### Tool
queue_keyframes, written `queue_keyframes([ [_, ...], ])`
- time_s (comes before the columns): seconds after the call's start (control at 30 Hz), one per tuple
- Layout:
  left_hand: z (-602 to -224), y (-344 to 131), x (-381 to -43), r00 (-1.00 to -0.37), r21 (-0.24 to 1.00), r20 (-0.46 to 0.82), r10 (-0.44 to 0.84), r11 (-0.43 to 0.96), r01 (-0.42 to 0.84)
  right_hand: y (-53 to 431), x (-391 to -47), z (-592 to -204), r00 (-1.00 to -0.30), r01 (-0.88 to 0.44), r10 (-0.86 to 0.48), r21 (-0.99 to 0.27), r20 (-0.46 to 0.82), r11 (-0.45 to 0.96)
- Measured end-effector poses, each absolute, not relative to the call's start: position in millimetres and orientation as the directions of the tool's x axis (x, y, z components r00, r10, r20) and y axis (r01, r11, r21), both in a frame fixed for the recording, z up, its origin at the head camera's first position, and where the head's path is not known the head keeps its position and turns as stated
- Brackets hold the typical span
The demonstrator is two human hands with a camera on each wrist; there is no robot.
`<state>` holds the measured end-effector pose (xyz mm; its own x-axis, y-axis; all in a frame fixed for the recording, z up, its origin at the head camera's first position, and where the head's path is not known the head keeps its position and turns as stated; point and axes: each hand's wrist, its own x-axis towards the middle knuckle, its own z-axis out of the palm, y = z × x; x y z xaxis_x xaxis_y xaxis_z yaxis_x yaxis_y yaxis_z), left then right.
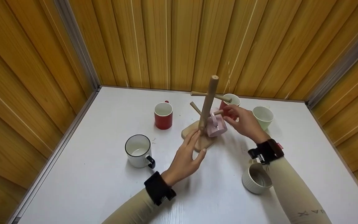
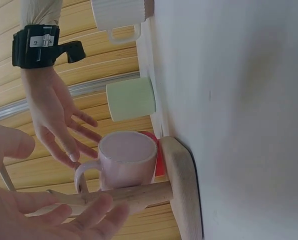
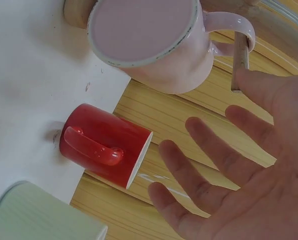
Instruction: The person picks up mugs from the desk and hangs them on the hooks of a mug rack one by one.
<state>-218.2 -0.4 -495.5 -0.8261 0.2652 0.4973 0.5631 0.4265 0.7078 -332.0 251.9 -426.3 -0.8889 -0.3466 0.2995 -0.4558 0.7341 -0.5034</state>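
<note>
- Pink glaze covers the mug (image 1: 218, 128) between the two grips; its handle is looped around a lower peg of the wooden rack (image 1: 208, 104), and its body hangs tilted beside the post.
- Right grip (image 1: 246, 123): fingers spread, thumb at the tip of that peg; whether they touch cannot be told.
- Left grip (image 1: 183, 160): fingers spread alongside the lower post, pinching nothing; contact with the wood is unclear.
- One red cup (image 3: 100, 145) stands just beyond the right grip's fingers; a green cup (image 1: 263, 117) is to that grip's right.
- Nearer the person than the right grip, a ribbed cup (image 1: 253, 183) sits beside the sleeve.
- Left of the left grip, a dark-rimmed white mug (image 1: 138, 152) stands on the white bench (image 1: 89, 155), with another red mug (image 1: 163, 120) farther back.
</note>
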Motion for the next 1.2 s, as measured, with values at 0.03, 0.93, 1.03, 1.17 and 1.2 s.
queue_keyframes([
  [0.03,-495.9,-0.4,-218.1,-0.827,0.71,0.493,0.27,0.426,0.562,253.9,-329.7,-426.3,-0.887,-0.459,-0.353,-0.493,0.297,0.739],
  [0.93,-504.3,-8.9,-220.0,-0.889,0.782,0.376,0.262,0.425,0.456,288.5,-201.8,-445.2,-0.951,-0.308,-0.299,-0.337,0.08,0.89],
  [1.03,-505.4,-8.9,-220.9,-0.891,0.786,0.375,0.254,0.423,0.451,289.1,-191.7,-447.6,-0.962,-0.26,-0.271,-0.325,0.01,0.909],
  [1.17,-506.1,-8.9,-221.3,-0.895,0.792,0.373,0.246,0.419,0.445,289.9,-180.7,-452.5,-0.969,-0.209,-0.239,-0.307,-0.062,0.928],
  [1.2,-506.2,-9.1,-221.3,-0.897,0.794,0.369,0.244,0.418,0.441,290.4,-178.2,-454.0,-0.97,-0.201,-0.233,-0.303,-0.072,0.931],
])
